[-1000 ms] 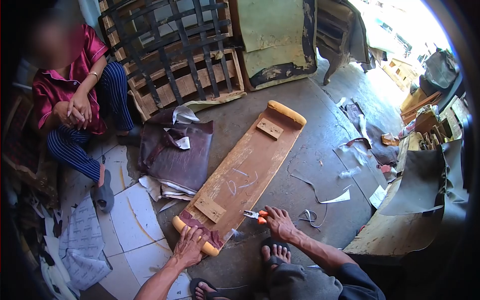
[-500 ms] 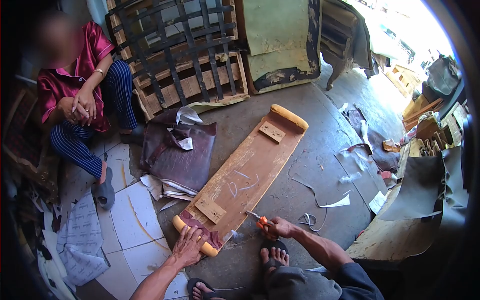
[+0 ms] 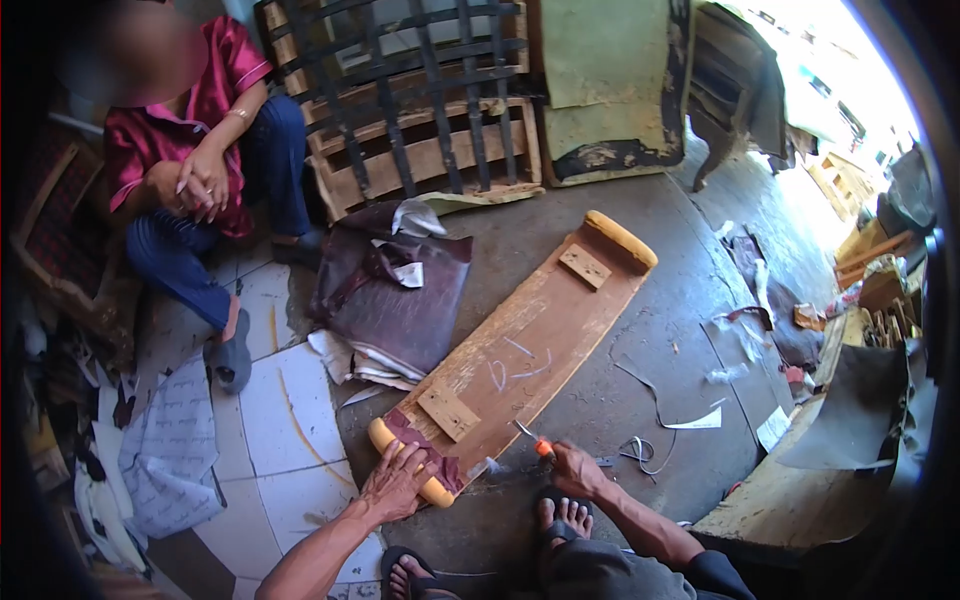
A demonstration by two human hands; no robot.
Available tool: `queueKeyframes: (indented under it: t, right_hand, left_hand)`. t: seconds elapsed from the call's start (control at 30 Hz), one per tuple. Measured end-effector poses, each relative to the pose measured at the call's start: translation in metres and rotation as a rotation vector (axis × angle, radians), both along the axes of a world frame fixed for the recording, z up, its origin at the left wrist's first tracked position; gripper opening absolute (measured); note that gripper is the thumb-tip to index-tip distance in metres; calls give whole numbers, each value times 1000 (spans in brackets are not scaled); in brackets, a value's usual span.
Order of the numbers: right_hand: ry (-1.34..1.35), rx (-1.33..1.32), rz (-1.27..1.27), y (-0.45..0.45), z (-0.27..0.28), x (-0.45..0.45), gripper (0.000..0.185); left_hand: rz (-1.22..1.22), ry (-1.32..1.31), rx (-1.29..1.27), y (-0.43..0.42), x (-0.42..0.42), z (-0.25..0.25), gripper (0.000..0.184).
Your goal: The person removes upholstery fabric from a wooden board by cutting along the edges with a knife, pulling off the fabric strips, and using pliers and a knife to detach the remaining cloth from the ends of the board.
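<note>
The pliers (image 3: 543, 448) have turned in the right hand (image 3: 577, 472) since the earlier frame, so less of their orange handles shows, and the whole view has swung, placing the board (image 3: 545, 335) farther right. The left hand (image 3: 393, 483) has stayed on the board's near padded end (image 3: 435, 493).

The board lies slantwise on the floor (image 3: 640, 380), its near end close to the edge of the white tiles (image 3: 310, 385) and its far padded end (image 3: 622, 241) pointing away to the right. The left grip is spread over the near padding and the dark red cloth (image 3: 445, 468) bunched there, fingers pressed flat. The right grip is closed around the pliers' handles, with their metal tip just beside the board's long right edge. Whether the tip touches the wood, I cannot tell.

Two wooden blocks (image 3: 447, 411) sit on the board, one near each end, with chalk marks (image 3: 515, 365) between them. Folded maroon material (image 3: 390, 320) lies left of the board, and a thin cord (image 3: 640, 455) curls right of the right hand. A seated person (image 3: 185, 140) has hands clasped, beyond the tiles.
</note>
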State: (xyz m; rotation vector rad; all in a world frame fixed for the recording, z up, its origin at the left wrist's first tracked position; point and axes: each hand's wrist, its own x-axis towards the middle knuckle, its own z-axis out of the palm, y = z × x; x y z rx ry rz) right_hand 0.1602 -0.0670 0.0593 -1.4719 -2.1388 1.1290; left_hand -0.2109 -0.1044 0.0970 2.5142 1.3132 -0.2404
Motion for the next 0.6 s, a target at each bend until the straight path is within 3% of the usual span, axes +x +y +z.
queueKeyframes:
  t: [0.03,0.13,0.23,0.27,0.3,0.33,0.4,0.53,0.6]
  right_hand:
    - [-151,194,-21,-3,9,-2,39]
    - [-446,500,4,5,5,-10,43]
    - [-513,419,38,10,11,-16,40]
    - [-587,522,45,5,-15,-8,42]
    - [-603,448,52,6,-27,-6,42]
    - [-659,618,108,8,-33,-2,41]
    - [-643,702,125,13,-39,-2,41]
    - [-427,272,121,18,-2,-19,18]
    - [-274,83,95,26,-36,-14,13]
  left_hand:
    - [-21,-22,0,1,0,-1,62]
    - [-20,-51,26,1,-3,-9,63]
    - [6,-207,40,-4,-10,-30,59]
    - [-33,-142,42,-2,-10,-17,57]
    - [-32,-92,85,-5,-10,-19,56]
    - [-13,-39,79,-8,-8,-20,55]
    - [-41,4,86,-3,-8,-7,55]
    - [-31,-35,86,-4,-7,-10,57]
    - [-14,-98,-28,0,-7,-8,59]
